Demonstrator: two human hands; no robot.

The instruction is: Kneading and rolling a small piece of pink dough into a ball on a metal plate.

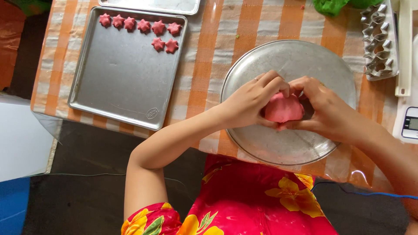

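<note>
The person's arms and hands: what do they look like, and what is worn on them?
Both forearms are bare. A thin ring sits on a finger of the left hand; the right hand shows none. A short red sleeve with yellow flowers covers the left upper arm.

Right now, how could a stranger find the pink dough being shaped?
Look at the round metal plate on the checked cloth. Over it, the left hand and right hand cup one smooth pink lump, unlike the small star pieces on the square tray.
</note>
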